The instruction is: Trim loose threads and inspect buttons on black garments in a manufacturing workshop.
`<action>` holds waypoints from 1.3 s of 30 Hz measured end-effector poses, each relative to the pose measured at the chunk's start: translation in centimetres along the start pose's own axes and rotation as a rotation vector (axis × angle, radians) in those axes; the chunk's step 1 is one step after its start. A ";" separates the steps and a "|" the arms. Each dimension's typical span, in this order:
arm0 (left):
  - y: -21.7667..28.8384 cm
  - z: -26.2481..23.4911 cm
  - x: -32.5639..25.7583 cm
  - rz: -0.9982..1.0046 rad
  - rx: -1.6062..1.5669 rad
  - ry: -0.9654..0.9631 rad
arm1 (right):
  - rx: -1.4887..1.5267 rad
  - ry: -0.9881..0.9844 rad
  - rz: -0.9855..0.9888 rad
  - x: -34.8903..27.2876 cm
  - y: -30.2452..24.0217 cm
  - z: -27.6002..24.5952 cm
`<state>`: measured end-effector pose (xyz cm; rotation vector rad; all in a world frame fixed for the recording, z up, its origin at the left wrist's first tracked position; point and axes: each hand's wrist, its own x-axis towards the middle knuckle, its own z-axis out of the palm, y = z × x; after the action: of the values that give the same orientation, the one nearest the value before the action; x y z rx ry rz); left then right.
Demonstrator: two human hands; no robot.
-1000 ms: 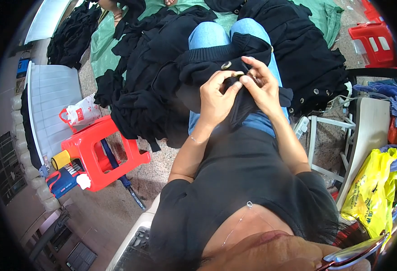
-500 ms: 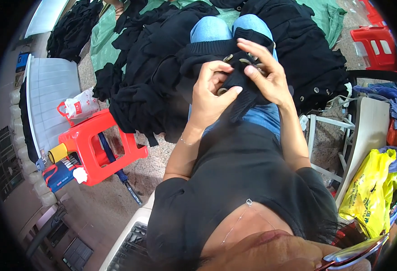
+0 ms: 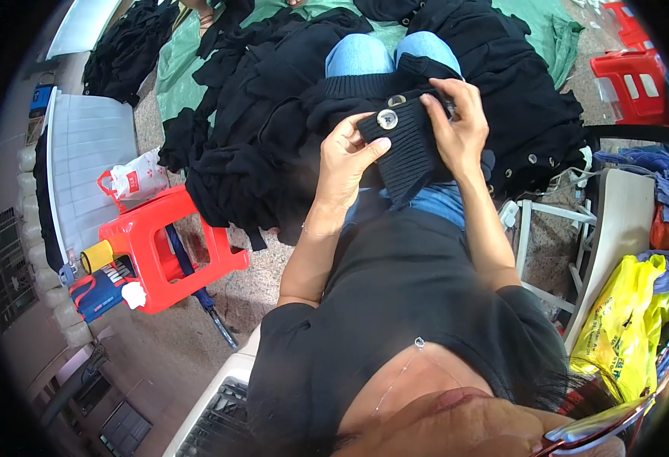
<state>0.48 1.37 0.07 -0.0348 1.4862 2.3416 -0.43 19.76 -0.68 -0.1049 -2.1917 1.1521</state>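
Note:
A black knit cardigan (image 3: pixel 407 148) lies across my lap, its ribbed edge raised between my hands. My left hand (image 3: pixel 342 164) pinches the left edge of that ribbed part between thumb and fingers. Beside its fingertips a large pale-rimmed button (image 3: pixel 387 119) faces up, and a second button (image 3: pixel 397 100) sits just beyond, partly tilted. My right hand (image 3: pixel 460 129) grips the cardigan's right side, thumb on top and fingers bent over the far edge. Folds of black knit cover much of my jeans.
Black garments (image 3: pixel 258 114) are heaped around my knees, over a green sheet (image 3: pixel 178 84). To the left stand a red stool (image 3: pixel 159 251) and a pale plastic panel (image 3: pixel 94 160). A yellow bag (image 3: pixel 616 327) and a white metal frame (image 3: pixel 529 236) are at right. Bare feet show at the far edge.
The ribbed edge has been turned and spread flatter, so its button now faces up. My right hand has shifted slightly right, and my left fingers have moved along the edge.

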 end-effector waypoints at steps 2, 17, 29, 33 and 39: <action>0.0 -0.2 0.1 0.006 -0.028 0.017 | 0.077 -0.058 -0.090 0.0 -0.6 -1.0; -0.5 -0.4 0.8 0.050 0.057 -0.032 | 0.228 -0.254 -0.157 -2.1 -1.1 -0.2; 2.2 -0.5 1.5 0.074 0.344 -0.074 | 0.155 -0.220 -0.286 -2.3 -1.3 -0.1; 0.8 0.1 1.4 0.031 0.322 -0.097 | 0.292 -0.176 -0.060 -2.8 -1.3 0.5; -1.9 0.3 1.2 0.230 0.336 0.039 | 0.762 -0.266 0.472 -3.5 -0.9 1.1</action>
<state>0.04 2.65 -1.69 0.1873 1.9756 2.2348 1.92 17.18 -2.20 -0.1481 -1.8282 2.3042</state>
